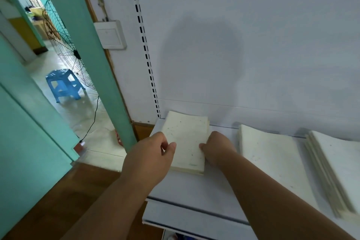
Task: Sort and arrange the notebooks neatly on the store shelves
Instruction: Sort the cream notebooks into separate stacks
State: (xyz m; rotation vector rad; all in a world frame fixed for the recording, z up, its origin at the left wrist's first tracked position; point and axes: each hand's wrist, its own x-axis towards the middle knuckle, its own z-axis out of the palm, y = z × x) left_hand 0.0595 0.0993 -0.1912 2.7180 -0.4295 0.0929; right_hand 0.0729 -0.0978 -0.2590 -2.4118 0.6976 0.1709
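Already near the shelf's (187, 191) left end, the leftmost notebook stack (186, 138), pinched at both sides by the left hand (155, 152) and right hand (218, 148), could skew or slide off if pushed unevenly.

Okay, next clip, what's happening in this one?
A person is tidying notebooks on a white store shelf. Both hands flank the leftmost stack of notebooks: the left hand grips its left edge and the right hand presses against its right edge. Two more stacks lie to the right, a middle stack and a far-right stack, neither being touched.
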